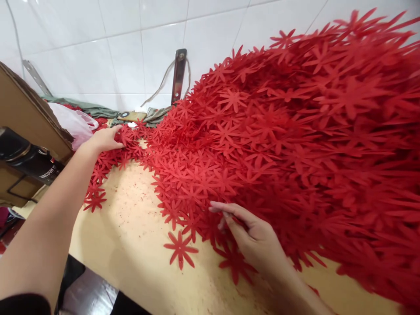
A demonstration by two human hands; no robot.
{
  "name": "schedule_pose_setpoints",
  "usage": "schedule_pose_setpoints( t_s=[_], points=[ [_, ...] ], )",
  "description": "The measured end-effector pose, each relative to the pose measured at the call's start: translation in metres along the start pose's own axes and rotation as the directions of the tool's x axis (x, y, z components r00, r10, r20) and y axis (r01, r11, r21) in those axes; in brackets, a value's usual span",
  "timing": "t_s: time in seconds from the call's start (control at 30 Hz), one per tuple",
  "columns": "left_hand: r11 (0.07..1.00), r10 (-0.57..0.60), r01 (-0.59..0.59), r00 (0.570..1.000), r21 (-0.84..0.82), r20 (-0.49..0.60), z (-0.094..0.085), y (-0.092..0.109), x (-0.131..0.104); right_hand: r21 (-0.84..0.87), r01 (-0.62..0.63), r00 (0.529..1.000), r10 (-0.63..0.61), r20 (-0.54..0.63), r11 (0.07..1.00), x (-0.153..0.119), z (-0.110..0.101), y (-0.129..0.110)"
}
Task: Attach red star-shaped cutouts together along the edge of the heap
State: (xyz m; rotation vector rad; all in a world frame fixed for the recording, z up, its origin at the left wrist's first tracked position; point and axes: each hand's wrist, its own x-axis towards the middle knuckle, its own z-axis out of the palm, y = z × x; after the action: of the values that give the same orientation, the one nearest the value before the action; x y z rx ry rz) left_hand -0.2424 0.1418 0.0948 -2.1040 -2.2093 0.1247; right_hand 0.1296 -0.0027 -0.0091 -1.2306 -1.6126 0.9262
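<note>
A large heap of thin red flower-shaped cutouts, each with several narrow petals, covers much of the light tabletop. My left hand reaches to the far left, over a smaller drift of the same red cutouts. Its thumb and forefinger are apart; the other fingers are partly hidden. At the heap's near edge, my right hand has its fingers stretched to the left, the thumb close beneath the forefinger. Nothing shows held in it. A single cutout lies flat to its left, and another cutout lies partly under the hand.
White wall tiles rise behind the table, with a metal bracket against them. Greenish cloth lies along the wall. A white plastic bag, a cardboard box and a black vacuum flask stand at the left.
</note>
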Motion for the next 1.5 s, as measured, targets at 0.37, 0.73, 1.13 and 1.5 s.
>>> schedule_pose_setpoints(
  t_s=[0.37,0.73,1.13,1.5],
  points=[
    [0.997,0.015,-0.028,0.986,0.074,0.169,-0.013,-0.007,-0.002,-0.047,-0.033,0.999,0.034,0.022,0.998,-0.001,-0.002,0.003],
    [0.988,-0.098,0.087,0.991,-0.125,-0.087,0.044,0.06,0.105,-0.153,0.151,0.983,-0.132,0.13,0.977,-0.001,0.006,0.008],
    [0.986,-0.058,0.077,0.99,-0.15,0.129,0.056,0.052,0.152,-0.194,0.249,0.947,-0.196,0.255,0.949,0.0,-0.001,0.024],
    [0.946,-0.031,0.029,1.0,-0.323,-0.001,0.044,0.043,0.126,-0.245,0.278,0.939,-0.209,0.272,0.929,-0.002,-0.002,0.026]
  ],
)
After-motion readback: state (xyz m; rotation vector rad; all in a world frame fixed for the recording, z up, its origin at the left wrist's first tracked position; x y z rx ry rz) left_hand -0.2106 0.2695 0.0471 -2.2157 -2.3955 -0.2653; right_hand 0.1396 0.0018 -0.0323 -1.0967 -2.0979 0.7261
